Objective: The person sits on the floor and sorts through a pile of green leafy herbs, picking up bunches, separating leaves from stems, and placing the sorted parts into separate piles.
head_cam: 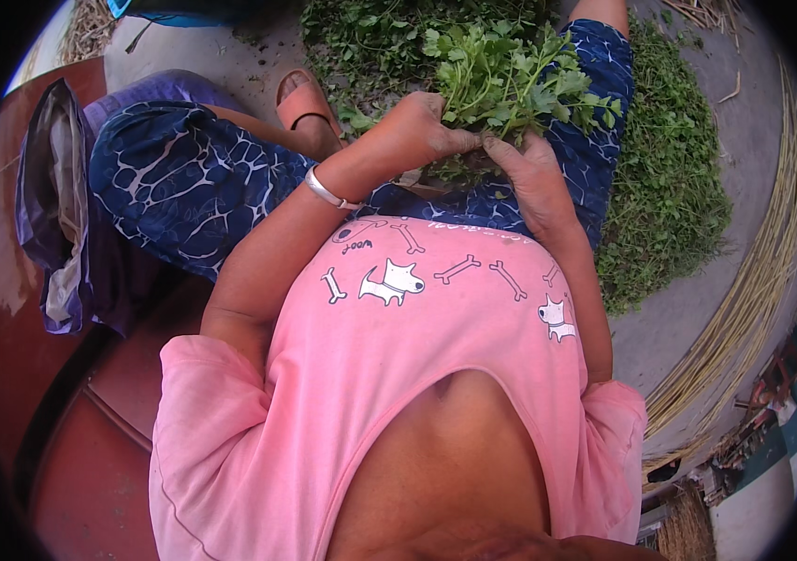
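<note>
A bunch of leafy green herbs point(511, 80), like celery or parsley, is held over my lap with its leaves pointing away from me. My left hand point(437, 130), with a silver bracelet at the wrist, grips the left side of the bunch near the stem ends. On the other side my right hand point(528, 165) pinches the base of the stems, thumbs almost meeting. Both hands look soiled. Some loose greens lie just below the hands, partly hidden by them.
Heaps of greens point(665, 182) lie on the floor at the right and at the top point(370, 42). Long dry stalks point(756, 280) curve along the right. At the left stands an open purple bag point(55, 210); a blue container point(181, 12) shows at the top left.
</note>
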Available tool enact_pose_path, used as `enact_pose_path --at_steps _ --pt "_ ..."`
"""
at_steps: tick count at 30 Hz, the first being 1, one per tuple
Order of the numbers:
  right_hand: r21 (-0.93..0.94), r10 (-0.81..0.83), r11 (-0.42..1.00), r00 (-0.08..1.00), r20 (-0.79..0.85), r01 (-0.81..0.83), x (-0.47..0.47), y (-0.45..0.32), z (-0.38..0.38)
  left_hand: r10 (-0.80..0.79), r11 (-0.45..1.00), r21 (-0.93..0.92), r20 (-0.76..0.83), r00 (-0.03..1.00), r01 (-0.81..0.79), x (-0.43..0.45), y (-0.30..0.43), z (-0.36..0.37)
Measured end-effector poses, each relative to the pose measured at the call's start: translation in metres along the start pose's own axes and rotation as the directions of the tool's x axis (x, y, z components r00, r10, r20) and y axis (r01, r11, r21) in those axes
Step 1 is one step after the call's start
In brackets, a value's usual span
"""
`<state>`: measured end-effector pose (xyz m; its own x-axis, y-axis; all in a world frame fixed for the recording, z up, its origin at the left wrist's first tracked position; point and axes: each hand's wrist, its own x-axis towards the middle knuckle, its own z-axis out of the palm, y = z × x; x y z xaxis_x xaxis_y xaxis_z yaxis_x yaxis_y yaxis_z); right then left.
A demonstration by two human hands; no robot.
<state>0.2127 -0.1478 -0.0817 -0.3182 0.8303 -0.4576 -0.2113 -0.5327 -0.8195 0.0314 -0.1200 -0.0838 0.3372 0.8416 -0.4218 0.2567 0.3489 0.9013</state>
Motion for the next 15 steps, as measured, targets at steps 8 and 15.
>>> enact_pose_path --at_steps 8,15 --pt "0.025 0.02 0.999 1.0 -0.017 -0.019 0.002 0.006 0.001 -0.014 0.993 0.117 0.01 1.0 0.012 0.003 -0.009 -0.001" --pt "-0.05 -0.018 0.999 0.999 -0.048 0.015 0.006 0.014 -0.001 -0.002 0.981 0.193 -0.004 1.0 0.003 0.006 -0.016 0.0"
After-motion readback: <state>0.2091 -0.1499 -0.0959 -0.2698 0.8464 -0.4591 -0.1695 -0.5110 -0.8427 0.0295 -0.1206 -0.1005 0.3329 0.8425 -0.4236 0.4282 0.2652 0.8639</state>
